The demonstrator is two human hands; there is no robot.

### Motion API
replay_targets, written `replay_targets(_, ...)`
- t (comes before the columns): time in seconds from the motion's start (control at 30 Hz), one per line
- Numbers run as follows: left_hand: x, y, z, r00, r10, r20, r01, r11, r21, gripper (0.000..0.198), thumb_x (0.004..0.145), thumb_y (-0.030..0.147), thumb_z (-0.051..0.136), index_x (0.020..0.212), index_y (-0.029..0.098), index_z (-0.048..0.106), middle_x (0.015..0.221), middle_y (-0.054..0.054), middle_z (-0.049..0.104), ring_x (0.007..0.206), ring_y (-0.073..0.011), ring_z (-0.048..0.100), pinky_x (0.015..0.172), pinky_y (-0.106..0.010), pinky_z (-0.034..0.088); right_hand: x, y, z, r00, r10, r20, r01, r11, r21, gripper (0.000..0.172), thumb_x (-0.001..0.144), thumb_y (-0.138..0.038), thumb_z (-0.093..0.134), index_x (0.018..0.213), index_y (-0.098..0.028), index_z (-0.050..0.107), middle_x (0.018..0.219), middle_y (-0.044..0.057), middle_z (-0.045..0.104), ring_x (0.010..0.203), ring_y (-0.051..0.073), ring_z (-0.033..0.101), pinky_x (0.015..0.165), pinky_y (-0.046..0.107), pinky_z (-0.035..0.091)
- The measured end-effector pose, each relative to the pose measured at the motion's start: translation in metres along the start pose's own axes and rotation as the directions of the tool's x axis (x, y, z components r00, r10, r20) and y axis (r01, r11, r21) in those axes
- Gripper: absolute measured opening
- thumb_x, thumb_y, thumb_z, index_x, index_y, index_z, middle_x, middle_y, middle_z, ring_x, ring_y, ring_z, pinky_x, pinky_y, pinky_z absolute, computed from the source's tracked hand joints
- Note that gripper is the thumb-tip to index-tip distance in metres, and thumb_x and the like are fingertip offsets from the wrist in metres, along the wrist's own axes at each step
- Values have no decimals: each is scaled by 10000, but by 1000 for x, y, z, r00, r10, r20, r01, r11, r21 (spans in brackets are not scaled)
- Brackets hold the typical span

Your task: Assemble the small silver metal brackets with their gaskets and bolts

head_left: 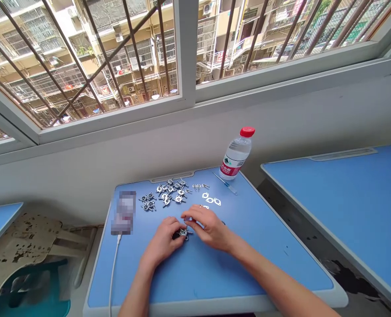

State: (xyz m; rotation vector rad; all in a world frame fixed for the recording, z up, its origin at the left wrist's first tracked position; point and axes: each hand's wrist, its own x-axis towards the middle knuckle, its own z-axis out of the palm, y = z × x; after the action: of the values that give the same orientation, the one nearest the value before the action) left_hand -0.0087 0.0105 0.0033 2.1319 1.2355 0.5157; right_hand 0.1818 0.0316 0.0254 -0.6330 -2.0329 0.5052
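Note:
My left hand (166, 237) rests on the blue desk, its thumb and fingers closed around a small metal fitting (183, 232) with thin prongs sticking out. Just above that fitting, my right hand (206, 225) pinches thumb against forefinger; whatever sits between the fingertips is too small to name. Beyond the hands, a pile of similar metal fittings (171, 190) is spread out, with a smaller dark group (148, 201) to its left. Flat oval metal plates (210, 200) with holes lie past my right hand, one partly hidden by it. A few small pronged pieces (198, 186) lie behind the plates.
A water bottle (236, 156) with a red cap stands at the desk's back right corner, beside a thin blue screwdriver-like tool (227, 185). A blurred phone-like object (124, 213) with a white cable (114, 264) lies left. Another blue desk (347, 198) stands right; a barred window is behind.

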Motion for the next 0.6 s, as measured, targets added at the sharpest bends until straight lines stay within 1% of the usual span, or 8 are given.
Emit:
replay_targets(0.07, 0, 2, -1, 1000, -3, 3, 2, 1000, 20, 152, 810, 63, 586, 859, 197, 640, 882, -23, 606, 867, -198, 545, 808, -317, 428, -1, -2, 0, 999, 31, -15, -30, 998, 47, 155, 957, -127, 479, 1002, -199, 609, 774, 41, 661, 681, 168, 551, 640, 301, 467)
replay_targets(0.17, 0, 3, -2, 1000, 10, 10, -10, 999, 34, 155, 798, 52, 580, 842, 195, 622, 891, -25, 615, 878, -204, 542, 803, -319, 433, -2, -3, 3, 999, 43, 0, -43, 996, 82, 161, 970, -146, 473, 1024, -210, 610, 775, 37, 661, 679, 168, 558, 646, 307, 472)
replay_targets(0.3, -1, 1, 0, 1000, 20, 6, -20, 1000, 11, 167, 796, 54, 587, 871, 197, 631, 993, -46, 648, 938, -218, 556, 840, -330, 447, -3, -1, 9, 999, 19, 48, -22, 997, 68, 173, 983, -144, 447, 1017, -214, 602, 803, 43, 678, 703, 174, 572, 661, 313, 472)
replay_targets(0.37, -1, 0, 0, 1000, 20, 0, -20, 1000, 8, 158, 802, 68, 591, 881, 198, 637, 1007, -52, 654, 948, -224, 562, 846, -335, 453, -4, 0, 10, 998, 4, 62, -7, 999, 53, 177, 982, -139, 445, 1019, -216, 600, 810, 44, 680, 706, 177, 574, 654, 311, 469)
replay_targets(0.5, -2, -1, 0, 1000, 28, -4, -28, 1000, 7, 137, 824, 99, 595, 898, 201, 648, 992, -52, 660, 946, -224, 569, 857, -340, 457, -3, 0, 9, 999, 2, 45, -4, 999, 39, 205, 975, -119, 443, 1069, -217, 596, 817, 44, 684, 709, 179, 583, 653, 309, 479)
replay_targets(0.6, -2, 0, -1, 999, 32, 5, -32, 999, 2, 136, 819, 89, 597, 884, 197, 647, 978, -49, 663, 938, -221, 573, 858, -337, 455, -2, -1, 7, 999, 14, 32, -15, 999, 45, 209, 969, -113, 451, 1077, -217, 597, 827, 44, 692, 725, 180, 601, 665, 308, 494)
